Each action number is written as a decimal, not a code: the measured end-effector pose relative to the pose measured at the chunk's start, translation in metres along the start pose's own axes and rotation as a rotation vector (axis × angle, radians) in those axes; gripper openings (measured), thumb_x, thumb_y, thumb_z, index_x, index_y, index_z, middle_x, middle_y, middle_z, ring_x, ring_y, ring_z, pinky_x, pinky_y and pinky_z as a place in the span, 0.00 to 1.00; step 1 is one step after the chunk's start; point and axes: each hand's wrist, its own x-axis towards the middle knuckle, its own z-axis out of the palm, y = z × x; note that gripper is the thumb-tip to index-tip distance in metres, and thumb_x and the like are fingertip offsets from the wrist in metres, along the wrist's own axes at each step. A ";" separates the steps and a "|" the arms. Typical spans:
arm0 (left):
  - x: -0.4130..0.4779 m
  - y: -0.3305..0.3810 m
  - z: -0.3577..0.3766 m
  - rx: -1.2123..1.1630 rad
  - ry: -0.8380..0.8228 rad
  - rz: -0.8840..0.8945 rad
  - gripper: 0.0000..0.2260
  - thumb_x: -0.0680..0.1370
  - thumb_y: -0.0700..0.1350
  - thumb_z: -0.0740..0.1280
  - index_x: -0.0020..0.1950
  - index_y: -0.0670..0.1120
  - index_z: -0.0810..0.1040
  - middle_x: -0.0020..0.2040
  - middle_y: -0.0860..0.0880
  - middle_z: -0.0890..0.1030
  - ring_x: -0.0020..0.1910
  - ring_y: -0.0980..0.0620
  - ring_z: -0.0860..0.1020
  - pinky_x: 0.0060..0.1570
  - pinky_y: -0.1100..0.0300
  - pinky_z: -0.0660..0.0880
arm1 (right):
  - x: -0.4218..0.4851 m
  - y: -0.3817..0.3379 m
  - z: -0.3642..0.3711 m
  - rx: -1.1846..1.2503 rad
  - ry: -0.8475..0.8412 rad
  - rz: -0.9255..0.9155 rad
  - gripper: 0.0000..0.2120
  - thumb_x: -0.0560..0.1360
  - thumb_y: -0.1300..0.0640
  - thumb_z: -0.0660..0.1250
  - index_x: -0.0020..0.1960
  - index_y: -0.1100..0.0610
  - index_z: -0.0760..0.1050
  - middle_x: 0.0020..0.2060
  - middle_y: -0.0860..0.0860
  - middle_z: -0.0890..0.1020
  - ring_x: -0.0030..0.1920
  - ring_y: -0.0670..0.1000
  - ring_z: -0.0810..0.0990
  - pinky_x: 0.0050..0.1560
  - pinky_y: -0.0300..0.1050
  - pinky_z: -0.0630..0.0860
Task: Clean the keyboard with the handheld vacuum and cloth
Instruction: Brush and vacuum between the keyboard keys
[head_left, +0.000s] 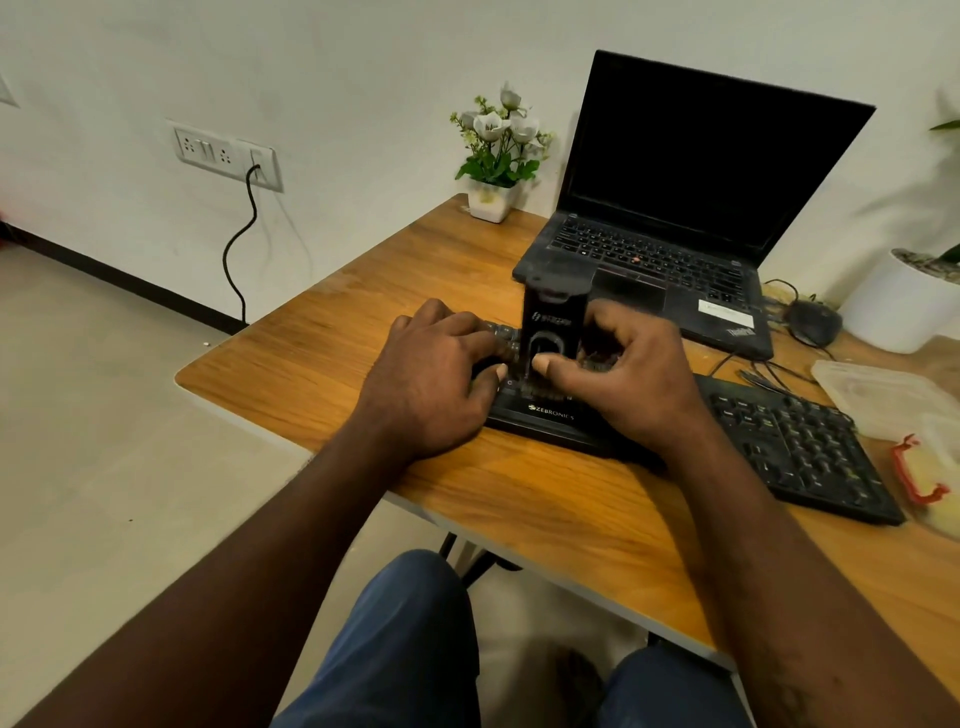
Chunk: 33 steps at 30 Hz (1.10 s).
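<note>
- Handheld vacuum (553, 325): a glossy black, boxy body with a pale logo on its front; it stands upright with its lower end on the keys at the left part of the keyboard, slightly blurred
- Keyboard (800, 447): flat matte black plastic with rows of raised keys and a white brand name on its near edge; it lies slantwise on the table (311, 364), a warm wood-grain top with a rounded corner
- Right hand (634, 374): fingers curled round the vacuum's right side, thumb laid across its front; wrist low over the keys
- Left hand (431, 384): palm down on the keyboard's left end, fingers stretched forward over the keys, thumb tip just beside the vacuum's base; it holds nothing
- Farther off, an open black laptop (675, 218) with a dark screen; to its left, a small white square flower pot (493, 203)
</note>
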 end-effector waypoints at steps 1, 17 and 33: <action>0.000 0.000 0.000 0.001 -0.001 0.000 0.16 0.81 0.55 0.61 0.66 0.55 0.80 0.63 0.54 0.80 0.61 0.52 0.68 0.57 0.50 0.66 | -0.002 0.000 0.001 0.009 -0.044 -0.012 0.18 0.72 0.52 0.80 0.61 0.52 0.82 0.49 0.46 0.86 0.48 0.47 0.86 0.47 0.51 0.85; 0.000 0.001 -0.001 0.032 -0.018 -0.013 0.19 0.80 0.57 0.57 0.66 0.57 0.80 0.64 0.55 0.80 0.61 0.51 0.69 0.59 0.48 0.68 | 0.012 0.009 0.005 -0.164 0.118 0.099 0.19 0.73 0.50 0.79 0.63 0.51 0.82 0.51 0.44 0.86 0.46 0.42 0.84 0.46 0.44 0.84; 0.000 0.003 -0.002 0.043 -0.030 -0.017 0.20 0.80 0.58 0.56 0.66 0.57 0.80 0.65 0.54 0.80 0.63 0.51 0.69 0.61 0.48 0.68 | 0.017 0.015 -0.007 -0.290 0.113 0.051 0.18 0.72 0.50 0.80 0.60 0.49 0.82 0.49 0.41 0.84 0.48 0.41 0.82 0.49 0.41 0.82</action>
